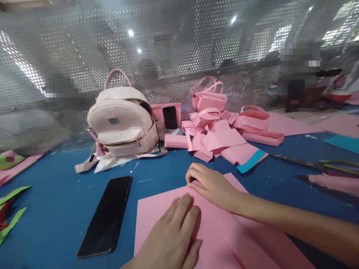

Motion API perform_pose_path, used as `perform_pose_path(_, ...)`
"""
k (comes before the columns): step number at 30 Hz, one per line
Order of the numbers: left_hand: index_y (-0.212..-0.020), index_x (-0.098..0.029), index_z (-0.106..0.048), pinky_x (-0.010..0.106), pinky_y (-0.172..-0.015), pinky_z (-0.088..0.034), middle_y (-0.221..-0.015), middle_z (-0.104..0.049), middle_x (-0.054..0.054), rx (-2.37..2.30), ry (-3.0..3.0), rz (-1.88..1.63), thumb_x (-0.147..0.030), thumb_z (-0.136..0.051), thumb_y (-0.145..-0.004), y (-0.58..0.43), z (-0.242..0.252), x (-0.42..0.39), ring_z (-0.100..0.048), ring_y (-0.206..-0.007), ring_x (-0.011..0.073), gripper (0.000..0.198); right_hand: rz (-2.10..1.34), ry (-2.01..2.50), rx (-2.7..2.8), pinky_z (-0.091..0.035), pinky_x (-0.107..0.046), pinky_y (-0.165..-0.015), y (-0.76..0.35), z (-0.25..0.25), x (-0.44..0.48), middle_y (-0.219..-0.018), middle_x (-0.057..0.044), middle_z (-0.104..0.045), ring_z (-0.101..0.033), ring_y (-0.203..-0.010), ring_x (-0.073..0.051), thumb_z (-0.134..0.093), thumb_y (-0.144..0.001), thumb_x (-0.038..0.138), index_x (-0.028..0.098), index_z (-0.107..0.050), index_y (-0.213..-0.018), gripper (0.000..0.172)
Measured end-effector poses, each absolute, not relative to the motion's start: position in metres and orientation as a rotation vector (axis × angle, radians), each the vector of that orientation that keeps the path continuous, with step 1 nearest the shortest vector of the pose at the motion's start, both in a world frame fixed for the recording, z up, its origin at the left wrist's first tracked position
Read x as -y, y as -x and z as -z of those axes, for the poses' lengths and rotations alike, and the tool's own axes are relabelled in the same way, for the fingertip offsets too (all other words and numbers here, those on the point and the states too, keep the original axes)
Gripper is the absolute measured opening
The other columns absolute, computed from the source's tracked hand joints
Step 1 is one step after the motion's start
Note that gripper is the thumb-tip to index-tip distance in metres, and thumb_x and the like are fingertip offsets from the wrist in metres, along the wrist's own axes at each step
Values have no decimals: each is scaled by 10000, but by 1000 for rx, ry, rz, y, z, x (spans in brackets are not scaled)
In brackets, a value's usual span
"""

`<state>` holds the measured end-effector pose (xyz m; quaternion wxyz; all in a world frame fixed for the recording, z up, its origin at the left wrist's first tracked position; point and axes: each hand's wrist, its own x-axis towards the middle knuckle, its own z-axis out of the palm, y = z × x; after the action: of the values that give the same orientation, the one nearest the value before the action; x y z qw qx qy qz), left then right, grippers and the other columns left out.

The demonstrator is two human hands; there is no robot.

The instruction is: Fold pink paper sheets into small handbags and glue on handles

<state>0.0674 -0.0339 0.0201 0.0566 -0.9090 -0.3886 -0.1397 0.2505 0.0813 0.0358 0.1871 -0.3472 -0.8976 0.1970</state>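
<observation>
A large sheet of pink paper (153,213) lies on the blue table in front of me, with a fold running across its right part. My left hand (176,228) rests flat on the sheet, its fingers stretched toward the far edge. At that far edge, my right hand (209,183) has its fingers curled and thumb pressed in, gripping the pink paper where the upper layer is turned. The exact pinch is partly hidden by the fingers. Left of the sheet, a black smartphone (108,215) lies face up on the table.
A pale backpack (123,119) stands at the back against a perforated screen (174,45). Beside it are another phone (169,117) and a heap of pink paper pieces (215,134) with small paper bags (210,99). Scissors (314,163) lie right; green paper strips (14,224) lie left.
</observation>
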Motion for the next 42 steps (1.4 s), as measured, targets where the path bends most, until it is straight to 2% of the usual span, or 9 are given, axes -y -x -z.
perform_pose_path(5, -1467, -42, -412, 478, -932, -611, -1409, -589, 292, 1163, 2735, 368, -279, -567, -904, -67, -18, 31, -620, -1260, 404, 631, -547, 996, 2551, -438, -315, -748, -246, -33, -83, -966, -12, -617, -578, -887, -185, -534, -981, 139, 223, -534, -847, 159)
perform_pose_path(16, -1430, -53, -509, 522, -998, -554, -1455, -530, 301, 1093, 2720, 279, -245, -581, -892, -69, -18, 30, -523, -1333, 418, 576, -493, 1009, 2554, -386, -305, -685, -244, -22, -84, -938, -13, -595, -552, -825, -177, -511, -990, 97, 215, -523, -842, 190)
perform_pose_path(27, -1467, -92, -502, 524, -1045, -534, -1497, -500, 288, 1188, 2779, 235, -257, -556, -948, -68, -32, 36, -532, -1354, 404, 547, -674, 1010, 2417, -432, -275, -722, -258, -33, -78, -988, -4, -582, -568, -805, -148, -467, -965, 126, 236, -512, -921, 127)
perform_pose_path(31, -1481, -86, -482, 514, -1005, -563, -1500, -493, 294, 1169, 2840, 206, -562, -563, -970, -63, -40, 33, -539, -1349, 416, 703, -732, 1153, 2407, -384, -280, -630, -280, -45, -71, -816, 23, -580, -529, -691, -154, -517, -963, 208, 236, -501, -876, 93)
perform_pose_path(33, -1469, -73, -490, 488, -984, -577, -1478, -509, 309, 1116, 2870, 171, -727, -546, -891, -61, -42, 29, -551, -1337, 416, 874, -766, 1217, 2447, -330, -284, -585, -295, -52, -66, -712, 34, -558, -503, -634, -158, -574, -954, 290, 232, -495, -796, 186)
perform_pose_path(35, -1437, -77, -516, 465, -982, -580, -1444, -543, 312, 1045, 2851, 142, -764, -559, -835, -59, -42, 26, -573, -1317, 408, 914, -792, 1262, 2481, -302, -284, -568, -309, -58, -62, -674, 27, -555, -492, -612, -155, -572, -963, 349, 223, -481, -720, 288)
perform_pose_path(37, -1402, -90, -537, 463, -984, -579, -1394, -596, 296, 942, 2784, 167, -686, -596, -879, -59, -39, 24, -607, -1285, 396, 795, -914, 1294, 2520, -283, -276, -535, -319, -60, -58, -603, 31, -531, -466, -554, -138, -561, -968, 385, 216, -442, -644, 384)
perform_pose_path(40, -1362, -92, -555, 465, -979, -585, -1272, -700, 239, 740, 2662, 319, -329, -563, -1008, -58, -34, 24, -684, -1195, 353, 426, -1250, 1316, 2534, -268, -248, -464, -323, -61, -56, -498, 61, -449, -406, -443, -104, -559, -956, 428, 222, -363, -613, 445)
perform_pose_path(42, -1330, -74, -575, 462, -965, -596, -1210, -736, 216, 657, 2616, 392, -163, -500, -978, -56, -34, 22, -720, -1135, 331, 370, -1395, 1303, 2505, -285, -230, -428, -318, -61, -57, -468, 79, -420, -392, -398, -95, -540, -958, 447, 232, -356, -638, 427)
